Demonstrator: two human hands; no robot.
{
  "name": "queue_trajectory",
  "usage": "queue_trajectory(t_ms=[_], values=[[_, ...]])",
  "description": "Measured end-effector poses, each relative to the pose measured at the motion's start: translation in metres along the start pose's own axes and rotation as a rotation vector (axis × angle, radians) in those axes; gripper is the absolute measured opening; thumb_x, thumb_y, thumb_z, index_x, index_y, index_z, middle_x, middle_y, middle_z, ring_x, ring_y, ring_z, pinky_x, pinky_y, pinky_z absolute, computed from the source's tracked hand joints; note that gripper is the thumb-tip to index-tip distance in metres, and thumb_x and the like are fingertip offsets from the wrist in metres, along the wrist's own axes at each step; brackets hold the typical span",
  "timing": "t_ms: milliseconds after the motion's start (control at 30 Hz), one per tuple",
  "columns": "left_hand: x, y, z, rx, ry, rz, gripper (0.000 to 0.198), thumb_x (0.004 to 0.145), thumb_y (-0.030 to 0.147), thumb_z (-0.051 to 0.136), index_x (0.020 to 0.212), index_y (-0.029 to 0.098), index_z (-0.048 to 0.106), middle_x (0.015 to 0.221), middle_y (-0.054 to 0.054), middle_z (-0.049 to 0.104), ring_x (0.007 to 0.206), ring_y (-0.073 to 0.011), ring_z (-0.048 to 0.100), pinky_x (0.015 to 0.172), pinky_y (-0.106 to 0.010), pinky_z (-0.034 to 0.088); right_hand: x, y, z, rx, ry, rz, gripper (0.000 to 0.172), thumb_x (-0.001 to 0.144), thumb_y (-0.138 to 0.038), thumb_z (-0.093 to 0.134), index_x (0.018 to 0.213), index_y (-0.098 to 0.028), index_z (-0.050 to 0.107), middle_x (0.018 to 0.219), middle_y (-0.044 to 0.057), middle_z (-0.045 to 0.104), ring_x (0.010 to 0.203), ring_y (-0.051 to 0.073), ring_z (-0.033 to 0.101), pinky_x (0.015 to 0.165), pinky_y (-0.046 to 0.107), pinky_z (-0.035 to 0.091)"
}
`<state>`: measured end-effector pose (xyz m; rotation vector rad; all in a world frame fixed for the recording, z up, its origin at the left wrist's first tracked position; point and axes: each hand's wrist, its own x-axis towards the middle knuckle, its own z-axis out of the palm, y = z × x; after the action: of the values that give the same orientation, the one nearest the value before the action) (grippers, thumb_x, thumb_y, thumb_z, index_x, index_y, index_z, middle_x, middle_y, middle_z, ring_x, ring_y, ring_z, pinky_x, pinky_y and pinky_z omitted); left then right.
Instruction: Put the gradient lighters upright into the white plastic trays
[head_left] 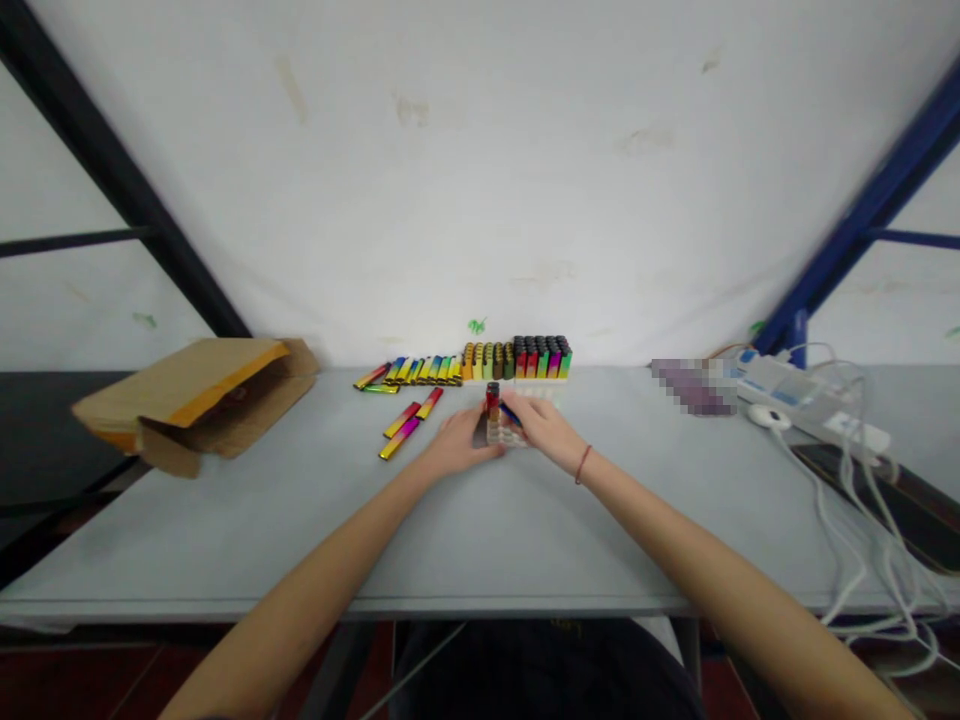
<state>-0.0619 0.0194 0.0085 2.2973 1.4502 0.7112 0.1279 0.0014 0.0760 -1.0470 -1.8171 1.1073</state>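
At the middle of the table, my left hand (456,440) grips the left side of a small clear plastic tray (511,434). A dark red lighter (493,402) stands upright in it, close to my left fingertips. My right hand (546,424) is closed on a slim blue lighter (511,413), tilted over the tray; the fingers partly hide it. To the left lie loose shiny lighters, one of them yellow and pink (399,439). Behind my hands stand rows of black-topped lighters (543,358) and rows of yellowish ones (488,360).
Several colourful lighters (424,370) lie side by side near the wall. An open cardboard box (217,390) rests at the left. A power strip (810,400), white cables (847,490) and a dark phone-like slab (892,505) occupy the right, near a blurred purple item (694,388).
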Motion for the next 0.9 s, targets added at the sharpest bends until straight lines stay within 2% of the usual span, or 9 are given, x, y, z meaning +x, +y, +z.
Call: queue_trajectory(t_ms=[133, 233, 333, 500, 633, 733, 900], values=[[-0.002, -0.004, -0.007, -0.047, -0.059, -0.024, 0.093, 0.077, 0.057, 0.071, 0.149, 0.009, 0.037, 0.151, -0.024, 0.048, 0.138, -0.0378, 0.047, 0.116, -0.053, 0.034, 0.011, 0.02, -0.019, 0.07, 0.2, 0.189, 0.065, 0.085, -0.076, 0.035, 0.049, -0.022, 0.045, 0.043, -0.003, 0.04, 0.044, 0.012, 0.038, 0.049, 0.026, 0.03], [-0.003, -0.006, -0.013, -0.105, -0.089, -0.048, 0.098, 0.073, 0.057, 0.074, 0.15, 0.011, 0.037, 0.156, -0.023, 0.042, 0.144, -0.0369, 0.041, 0.12, -0.053, 0.03, 0.019, 0.032, -0.027, 0.06, 0.317, 0.256, 0.065, 0.087, -0.072, 0.033, 0.044, -0.024, 0.043, 0.039, -0.002, 0.042, 0.043, 0.014, 0.04, 0.05, 0.027, 0.032], [-0.006, -0.008, -0.016, -0.132, -0.07, -0.081, 0.101, 0.069, 0.058, 0.077, 0.151, 0.013, 0.038, 0.155, -0.021, 0.043, 0.144, -0.0361, 0.041, 0.121, -0.052, 0.028, 0.021, 0.042, -0.032, 0.001, 0.379, 0.281, 0.063, 0.088, -0.065, 0.033, 0.04, -0.026, 0.041, 0.037, -0.001, 0.042, 0.044, 0.015, 0.045, 0.052, 0.028, 0.033], [-0.011, -0.008, -0.014, -0.135, -0.015, -0.118, 0.099, 0.07, 0.059, 0.075, 0.151, 0.014, 0.04, 0.148, -0.019, 0.053, 0.139, -0.0362, 0.047, 0.12, -0.051, 0.031, 0.016, 0.058, -0.04, 0.043, 0.402, 0.352, 0.055, 0.087, -0.057, 0.032, 0.042, -0.027, 0.039, 0.036, -0.003, 0.036, 0.041, 0.015, 0.039, 0.048, 0.029, 0.029], [-0.01, -0.003, -0.012, -0.07, -0.051, -0.106, 0.1, 0.068, 0.061, 0.076, 0.15, 0.014, 0.042, 0.149, -0.021, 0.051, 0.139, -0.0397, 0.046, 0.118, -0.054, 0.033, 0.018, 0.065, -0.045, 0.106, 0.443, 0.346, 0.051, 0.086, -0.056, 0.031, 0.044, -0.027, 0.038, 0.037, -0.004, 0.034, 0.039, 0.013, 0.033, 0.046, 0.029, 0.027], [-0.004, -0.001, -0.012, -0.021, -0.069, -0.085, 0.095, 0.067, 0.061, 0.076, 0.147, 0.017, 0.047, 0.15, -0.018, 0.051, 0.139, -0.0414, 0.045, 0.117, -0.054, 0.033, 0.022, 0.063, -0.046, 0.093, 0.466, 0.331, 0.054, 0.084, -0.063, 0.033, 0.044, -0.027, 0.039, 0.037, -0.004, 0.034, 0.039, 0.013, 0.032, 0.046, 0.03, 0.026], [0.006, -0.003, -0.009, 0.033, -0.087, -0.061, 0.081, 0.07, 0.06, 0.074, 0.14, 0.023, 0.055, 0.14, -0.014, 0.061, 0.132, -0.0402, 0.052, 0.111, -0.053, 0.039, 0.022, 0.055, -0.042, 0.041, 0.515, 0.334, 0.064, 0.08, -0.076, 0.033, 0.042, -0.026, 0.041, 0.037, -0.003, 0.034, 0.04, 0.014, 0.036, 0.048, 0.03, 0.028]])
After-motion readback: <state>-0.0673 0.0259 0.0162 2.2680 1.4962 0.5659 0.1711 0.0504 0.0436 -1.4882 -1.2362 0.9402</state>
